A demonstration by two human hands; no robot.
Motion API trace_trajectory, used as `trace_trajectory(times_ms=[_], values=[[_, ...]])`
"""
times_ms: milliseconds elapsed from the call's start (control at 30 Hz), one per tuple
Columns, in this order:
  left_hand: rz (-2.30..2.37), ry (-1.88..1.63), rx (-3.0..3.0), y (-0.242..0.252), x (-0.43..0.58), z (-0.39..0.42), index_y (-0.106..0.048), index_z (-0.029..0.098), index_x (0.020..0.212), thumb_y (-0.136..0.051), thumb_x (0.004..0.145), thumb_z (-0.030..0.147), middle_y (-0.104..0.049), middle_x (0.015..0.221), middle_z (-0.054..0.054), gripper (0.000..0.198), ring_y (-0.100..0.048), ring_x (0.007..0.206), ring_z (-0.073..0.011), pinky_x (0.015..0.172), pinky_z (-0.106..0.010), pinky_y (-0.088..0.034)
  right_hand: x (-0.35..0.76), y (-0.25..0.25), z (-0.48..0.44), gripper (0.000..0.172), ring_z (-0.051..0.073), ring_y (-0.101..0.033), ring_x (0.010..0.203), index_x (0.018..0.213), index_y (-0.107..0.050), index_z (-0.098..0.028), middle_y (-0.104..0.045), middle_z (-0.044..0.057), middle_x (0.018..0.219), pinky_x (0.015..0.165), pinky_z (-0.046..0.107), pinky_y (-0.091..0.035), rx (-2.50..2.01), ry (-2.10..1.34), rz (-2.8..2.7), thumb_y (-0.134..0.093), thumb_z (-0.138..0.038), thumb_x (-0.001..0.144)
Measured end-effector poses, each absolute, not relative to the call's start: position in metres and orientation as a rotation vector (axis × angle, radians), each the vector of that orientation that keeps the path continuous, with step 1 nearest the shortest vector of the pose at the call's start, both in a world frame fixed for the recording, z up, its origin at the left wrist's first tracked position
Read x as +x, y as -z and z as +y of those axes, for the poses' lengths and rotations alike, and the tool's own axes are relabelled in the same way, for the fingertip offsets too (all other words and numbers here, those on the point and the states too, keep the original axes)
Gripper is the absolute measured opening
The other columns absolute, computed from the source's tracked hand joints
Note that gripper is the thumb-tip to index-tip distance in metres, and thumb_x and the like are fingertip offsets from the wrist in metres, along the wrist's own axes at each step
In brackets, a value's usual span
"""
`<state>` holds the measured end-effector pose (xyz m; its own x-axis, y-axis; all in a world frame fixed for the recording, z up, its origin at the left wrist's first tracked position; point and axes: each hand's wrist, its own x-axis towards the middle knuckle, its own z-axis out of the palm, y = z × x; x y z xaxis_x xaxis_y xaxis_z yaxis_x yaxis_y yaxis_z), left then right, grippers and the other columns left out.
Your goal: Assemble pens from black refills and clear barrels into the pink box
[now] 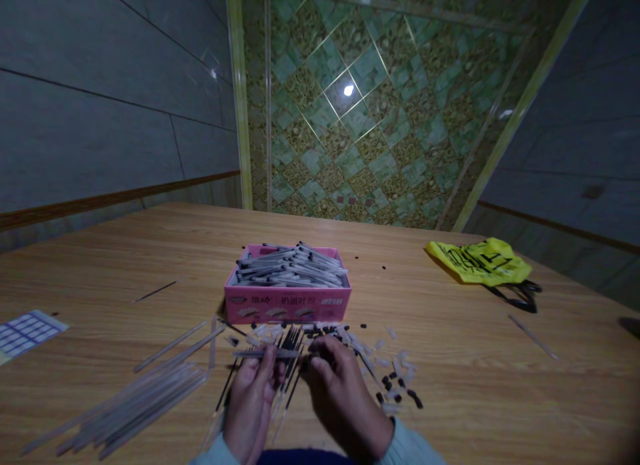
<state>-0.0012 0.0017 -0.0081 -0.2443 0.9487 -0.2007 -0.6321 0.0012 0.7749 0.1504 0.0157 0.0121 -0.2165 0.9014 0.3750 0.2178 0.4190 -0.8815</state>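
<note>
My left hand (pixel 250 398) is closed around a pen (pixel 265 353), held level between thumb and fingers. At the pen's right end, my right hand (pixel 337 385) has its fingers pinched together; what they grip, if anything, is too dark and small to make out. Beneath and between the hands lie several thin dark refills (pixel 290 345). Small black plugs (pixel 387 383) and clear caps (pixel 383 362) are scattered to the right of my right hand. A heap of clear pen barrels (pixel 145 398) lies left of my left hand. Just beyond the hands stands a pink box (pixel 287 305) piled with assembled-looking pens (pixel 295 265).
A yellow bag (pixel 477 261) with black handles lies at the right on the wooden table (pixel 400 305). A lone barrel (pixel 533 336) is near it. On the left are a single refill (pixel 155 291) and a blue-and-white printed sheet (pixel 30 333). Tiled walls enclose the table's far side.
</note>
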Motion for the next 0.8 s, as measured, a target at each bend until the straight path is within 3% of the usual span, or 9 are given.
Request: trace_trajectory(times_ms=[67,200,367,500,667,800], values=[[0.94,-1.584,0.467,0.008,-0.001,0.001,-0.062,0.013,0.083,-0.074,0.069,0.034,-0.065,0.07,-0.001,0.028,-0.056,0.062,-0.0092,0.057,-0.019,-0.046,0.148,-0.008,0.018,0.023,0.018,-0.056,0.078,0.102,-0.064,-0.018,-0.062,0.005,0.084,0.066,0.027,-0.042,-0.86,-1.084,-1.454,-0.057,-0.023,0.081],[0.951,-1.592,0.468,0.007,0.0,0.001,-0.062,0.013,0.081,-0.075,0.068,0.034,-0.065,0.068,-0.001,0.028,-0.056,0.061,-0.0097,0.056,-0.019,-0.045,0.144,0.004,0.023,0.02,0.016,-0.058,0.066,0.089,-0.071,-0.018,-0.064,0.005,0.08,0.058,0.026,-0.044,-0.731,-1.342,-1.195,-0.07,-0.032,0.073],[0.935,-1.59,0.496,0.005,0.0,0.0,-0.063,0.012,0.079,-0.074,0.068,0.036,-0.064,0.066,-0.002,0.028,-0.055,0.06,-0.0106,0.056,-0.021,-0.045,0.143,0.006,0.023,0.026,0.014,-0.061,0.055,0.089,-0.067,-0.013,-0.066,0.005,0.064,0.055,0.026,-0.047,-0.698,-1.556,-0.979,-0.077,-0.027,0.069],[0.911,-1.566,0.529,0.004,0.001,0.0,-0.064,0.011,0.077,-0.073,0.068,0.036,-0.063,0.066,-0.002,0.028,-0.055,0.06,-0.0118,0.057,-0.024,-0.046,0.141,0.0,0.018,0.028,0.014,-0.063,0.055,0.088,-0.063,-0.012,-0.069,0.008,0.07,0.054,0.025,-0.049,-0.649,-1.634,-0.897,-0.078,-0.026,0.069],[0.945,-1.583,0.511,0.005,0.001,0.0,-0.062,0.013,0.077,-0.076,0.066,0.035,-0.062,0.066,-0.001,0.028,-0.053,0.059,-0.0104,0.056,-0.022,-0.044,0.14,-0.005,0.014,0.03,0.01,-0.059,0.049,0.088,-0.063,-0.012,-0.066,0.003,0.063,0.043,0.018,-0.047,-0.642,-1.695,-0.759,-0.08,-0.023,0.066],[0.951,-1.57,0.518,0.008,0.0,0.001,-0.062,0.014,0.08,-0.074,0.068,0.036,-0.064,0.069,-0.002,0.028,-0.055,0.061,-0.0107,0.058,-0.023,-0.045,0.142,-0.01,0.013,0.032,0.009,-0.061,0.054,0.091,-0.062,-0.011,-0.068,0.004,0.069,0.048,0.017,-0.051,-0.619,-1.824,-0.663,-0.08,-0.019,0.066]])
